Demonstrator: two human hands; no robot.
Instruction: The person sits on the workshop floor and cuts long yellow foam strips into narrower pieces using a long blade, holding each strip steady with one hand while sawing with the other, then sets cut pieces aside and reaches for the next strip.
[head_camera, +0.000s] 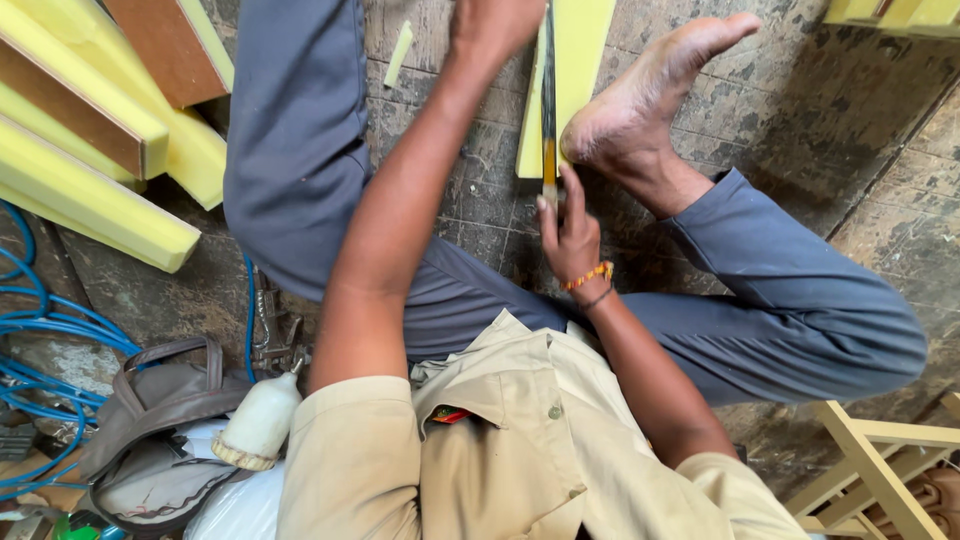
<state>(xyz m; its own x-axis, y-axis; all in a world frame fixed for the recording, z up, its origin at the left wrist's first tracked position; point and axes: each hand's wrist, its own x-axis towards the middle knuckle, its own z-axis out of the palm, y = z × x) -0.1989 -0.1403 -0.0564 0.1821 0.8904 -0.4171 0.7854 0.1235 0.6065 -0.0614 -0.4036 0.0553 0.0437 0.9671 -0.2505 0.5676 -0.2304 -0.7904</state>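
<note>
While right hand (570, 235) grips thin blade (548, 100), soft yellow foam slab (580, 50)

Single head-worn view, steeply downward and close over lap, arms and tiled floor (850, 120).

Matt yellow foam slab (575, 60) under dark metal blade (548, 90). Rough, stained stone floor (850, 110), dull grey. Foam-faced brown wood boards (90, 110) at floor's left edge. Glossy blue plastic hose (40, 330). Worn grey leather bag (150, 420). Pale painted wood frame (880, 470).
</note>
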